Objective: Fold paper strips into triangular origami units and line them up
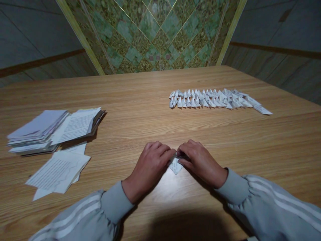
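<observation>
A small folded piece of printed paper [176, 166] lies at the near middle of the table, its pointed corner toward me. From the left, my left hand [154, 162] is closed with its fingertips on the paper's upper edge. My right hand [200, 162] pinches the same paper from the other side, thumb on its face and fingers curled. Both hands nearly meet at the top of the paper and hide that part of it.
Two rows of folded paper pieces [210, 99] stand at the back right. On the left are a stack of papers [37, 129], an open booklet [77, 124] and loose printed sheets [57, 170]. A tiled wall [160, 36] rises behind the wooden table [130, 113].
</observation>
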Demonstrator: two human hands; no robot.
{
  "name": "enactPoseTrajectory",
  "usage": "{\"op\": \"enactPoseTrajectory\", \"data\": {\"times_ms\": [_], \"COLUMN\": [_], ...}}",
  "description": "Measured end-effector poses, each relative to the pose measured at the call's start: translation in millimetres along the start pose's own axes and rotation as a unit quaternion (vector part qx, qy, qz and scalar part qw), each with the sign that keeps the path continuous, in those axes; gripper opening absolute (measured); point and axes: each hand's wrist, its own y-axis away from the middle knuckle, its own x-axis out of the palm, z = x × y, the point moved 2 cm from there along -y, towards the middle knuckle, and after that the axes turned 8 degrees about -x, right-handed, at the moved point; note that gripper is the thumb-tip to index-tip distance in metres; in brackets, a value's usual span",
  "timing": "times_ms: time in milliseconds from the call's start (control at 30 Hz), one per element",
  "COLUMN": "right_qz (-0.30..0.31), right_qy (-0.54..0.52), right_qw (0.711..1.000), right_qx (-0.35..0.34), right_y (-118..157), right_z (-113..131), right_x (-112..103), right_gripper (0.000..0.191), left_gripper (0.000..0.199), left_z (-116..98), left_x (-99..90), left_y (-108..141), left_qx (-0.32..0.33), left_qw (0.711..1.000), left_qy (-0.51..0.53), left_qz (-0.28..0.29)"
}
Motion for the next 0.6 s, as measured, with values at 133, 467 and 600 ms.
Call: {"op": "enactPoseTrajectory", "data": {"times_ms": [133,467,600], "right_qz": [-0.001,-0.074,-0.076], "right_qy": [-0.015,0.179,0.195], "right_qw": [1.000,0.964,0.962], "right_qx": [-0.016,-0.180,-0.178], "right_y": [2.1,12.0,21.5], "right_z": [-1.5,9.0,13.8], "right_x": [1.0,6.8,10.1], "right_gripper": [0.008,0.019,0.020], "left_gripper": [0.013,0.028,0.027], "left_z": [0.0,7.7,7.7], "left_x": [1.1,10.4,9.8], "left_y": [-4.4,9.0,9.4], "left_qx": [0.025,0.107,0.115], "left_qw": [0.999,0.991,0.990], "left_qy": [-0.033,-0.073,-0.080], "left_qz": [0.002,-0.036,-0.015]}}
